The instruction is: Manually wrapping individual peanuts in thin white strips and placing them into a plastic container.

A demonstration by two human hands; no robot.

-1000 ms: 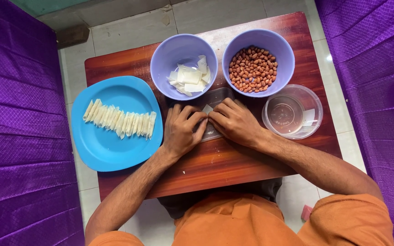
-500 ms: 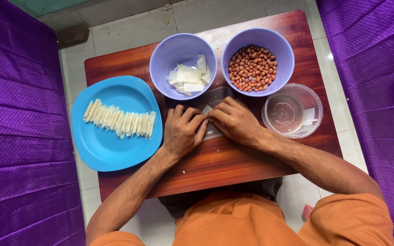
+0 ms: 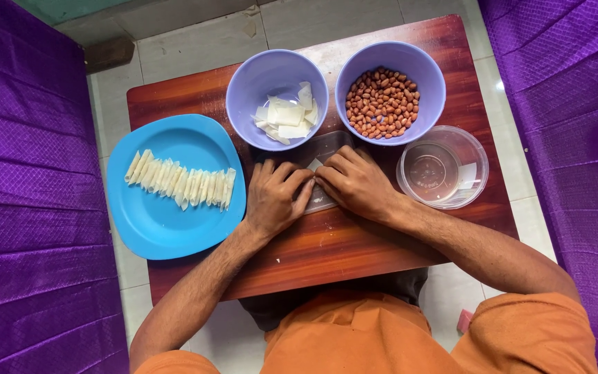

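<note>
hands [image 3: 316, 188] slightly closer together

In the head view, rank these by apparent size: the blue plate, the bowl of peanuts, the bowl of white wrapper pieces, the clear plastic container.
1. blue plate, clearly largest.
2. bowl of peanuts and bowl of white wrapper pieces: near equal, not ranked apart.
3. clear plastic container, slightly smaller.
</note>
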